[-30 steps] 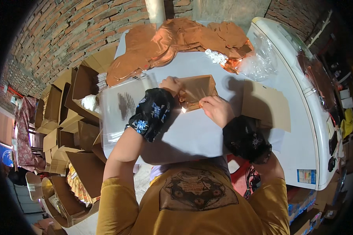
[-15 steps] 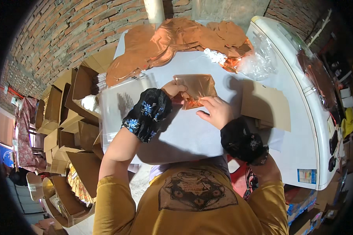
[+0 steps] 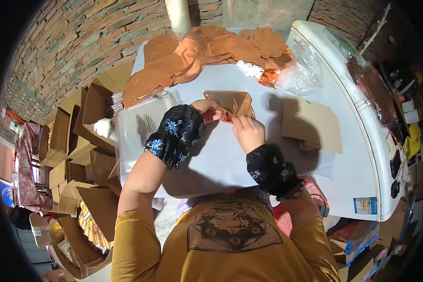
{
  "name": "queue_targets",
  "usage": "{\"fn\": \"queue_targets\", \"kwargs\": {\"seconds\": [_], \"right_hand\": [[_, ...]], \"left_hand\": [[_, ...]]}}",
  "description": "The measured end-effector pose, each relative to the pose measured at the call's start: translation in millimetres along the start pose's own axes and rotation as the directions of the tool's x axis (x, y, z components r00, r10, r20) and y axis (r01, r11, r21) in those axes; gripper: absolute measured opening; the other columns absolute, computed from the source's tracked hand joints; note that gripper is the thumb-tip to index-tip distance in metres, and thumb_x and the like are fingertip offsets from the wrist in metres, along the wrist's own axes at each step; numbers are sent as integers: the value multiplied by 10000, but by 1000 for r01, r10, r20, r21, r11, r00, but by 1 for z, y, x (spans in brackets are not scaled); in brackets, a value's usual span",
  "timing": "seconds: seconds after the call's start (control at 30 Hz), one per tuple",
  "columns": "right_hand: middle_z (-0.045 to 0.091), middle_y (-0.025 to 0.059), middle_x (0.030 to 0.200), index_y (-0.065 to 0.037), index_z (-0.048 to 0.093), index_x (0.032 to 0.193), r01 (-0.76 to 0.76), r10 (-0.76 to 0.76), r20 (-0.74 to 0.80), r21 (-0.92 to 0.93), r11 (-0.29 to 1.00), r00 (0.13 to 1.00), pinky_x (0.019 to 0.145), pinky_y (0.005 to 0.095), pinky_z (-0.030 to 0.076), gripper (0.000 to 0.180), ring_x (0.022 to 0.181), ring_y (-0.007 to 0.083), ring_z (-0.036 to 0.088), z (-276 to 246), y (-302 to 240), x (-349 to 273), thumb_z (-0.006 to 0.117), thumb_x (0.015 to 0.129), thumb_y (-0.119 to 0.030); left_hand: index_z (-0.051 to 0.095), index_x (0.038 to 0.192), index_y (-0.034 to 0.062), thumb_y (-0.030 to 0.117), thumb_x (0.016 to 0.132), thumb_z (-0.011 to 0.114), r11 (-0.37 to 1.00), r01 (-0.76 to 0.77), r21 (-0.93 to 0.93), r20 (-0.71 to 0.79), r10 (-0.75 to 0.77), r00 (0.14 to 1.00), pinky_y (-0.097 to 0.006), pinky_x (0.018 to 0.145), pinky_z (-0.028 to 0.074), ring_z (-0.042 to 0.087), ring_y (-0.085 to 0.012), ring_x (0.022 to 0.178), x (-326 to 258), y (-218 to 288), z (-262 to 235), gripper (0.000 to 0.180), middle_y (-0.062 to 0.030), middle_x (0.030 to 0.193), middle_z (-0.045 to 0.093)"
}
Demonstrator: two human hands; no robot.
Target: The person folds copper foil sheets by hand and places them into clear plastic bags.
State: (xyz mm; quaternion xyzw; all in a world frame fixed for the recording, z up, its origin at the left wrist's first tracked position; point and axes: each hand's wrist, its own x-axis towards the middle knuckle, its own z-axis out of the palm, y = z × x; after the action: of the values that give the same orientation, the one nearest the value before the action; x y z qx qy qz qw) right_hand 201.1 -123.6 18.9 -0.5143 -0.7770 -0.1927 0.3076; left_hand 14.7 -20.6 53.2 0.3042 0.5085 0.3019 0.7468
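A shiny copper-coloured foil piece (image 3: 231, 99) is held over the pale tabletop (image 3: 211, 160), its flat brownish face toward the far side and its near edge crumpled. My left hand (image 3: 205, 106) grips its left near corner, with some reddish foil beside the fingers. The fingers of my right hand (image 3: 247, 131) pinch the near edge, just right of the middle. Black flowered sleeve covers wrap both forearms. What lies inside the folds between my hands is hidden.
Copper-coloured foil (image 3: 192, 51) is heaped along the far side, with a white string bundle (image 3: 249, 69) and crumpled clear plastic (image 3: 304, 75) to its right. Clear plastic sleeves (image 3: 143, 124) lie left, cardboard sheets (image 3: 312, 120) right. Open cardboard boxes (image 3: 96, 164) crowd the left side.
My right hand has moved inward and left, its fingers closing on the foil's near edge. The near part of the foil is now more folded and gathered.
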Motion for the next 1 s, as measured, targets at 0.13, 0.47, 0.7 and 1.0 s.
{"fn": "queue_targets", "kwargs": {"seconds": [0.13,0.47,0.7,1.0], "right_hand": [[654,50,815,-85,696,971,-184,200,-66,194,964,978,684,359,536,117,752,217,671,-6,10,0,682,868,-137],[657,7,937,-30,651,1049,-674,373,692,711,-203,618,749,252,525,220,842,97,624,-51,53,-12,670,918,-206],[666,20,961,-31,652,1044,-757,348,857,505,-416,380,755,261,532,232,819,108,639,-52,54,-35,668,913,-222],[676,59,1000,-12,659,1044,-817,391,865,457,-351,316,770,299,535,274,874,161,661,-50,50,-33,689,890,-236]], "left_hand": [[607,931,14,258,971,623,997,-26,-66,52,29,998,-274,589,585,646,-169,630,-26,16,23,247,-62,762,644],[527,1365,14,433,1039,482,976,-106,-192,451,184,873,-391,1063,464,607,-206,1195,-25,-21,27,532,-104,1291,635],[555,1320,18,129,983,593,976,-41,-212,595,162,787,-400,977,540,663,-227,1108,-24,-40,19,357,-115,1240,657],[458,1422,45,56,961,597,977,-14,-214,553,133,823,-395,993,534,643,-237,1146,-27,-43,15,482,-110,1300,619]]}}
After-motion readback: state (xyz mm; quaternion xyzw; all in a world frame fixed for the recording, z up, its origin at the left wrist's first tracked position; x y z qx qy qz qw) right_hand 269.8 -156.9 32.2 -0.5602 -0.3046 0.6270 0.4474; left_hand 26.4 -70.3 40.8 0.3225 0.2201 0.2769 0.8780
